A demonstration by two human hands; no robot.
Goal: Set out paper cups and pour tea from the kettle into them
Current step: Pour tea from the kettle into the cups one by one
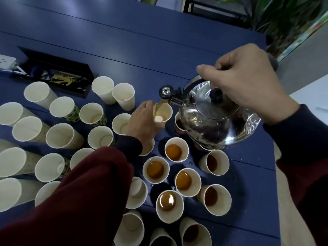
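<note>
A: What is lying at the far left of the big dark blue table [124,41]?
B: A long black box sunk into the tabletop [58,73] is lying there, with tangled wires in it. In front of it, lots of empty white paper cups [59,136] are standing in a crowd (some are showing a green pattern on their sides).
A: What is the left hand [142,121] doing?
B: It is reaching out of a dark red sleeve [79,192], over the empty cups. Its fingers are curling round one white paper cup [166,110] near the middle of the table. I cannot tell if that cup is standing on the table or being lifted.
A: Is anything going into it?
B: Yes, a thin brown stream of tea [162,102] is running down into it.
A: Where is it coming from?
B: From the round shiny metal kettle [213,125], which is hanging in the air just right of that cup and tipping toward it. Its little round spout cap [166,91] is standing flipped up. The right hand [248,77] is gripping the black handle on top, fingers closed round it, above the black lid knob [215,95].
A: What is sitting below the kettle?
B: White paper cups with brown tea in them [176,150] are standing close together, with wet drops shining between them.
A: And at the top right?
B: Green leafy plants [284,18] are showing past the table.
</note>
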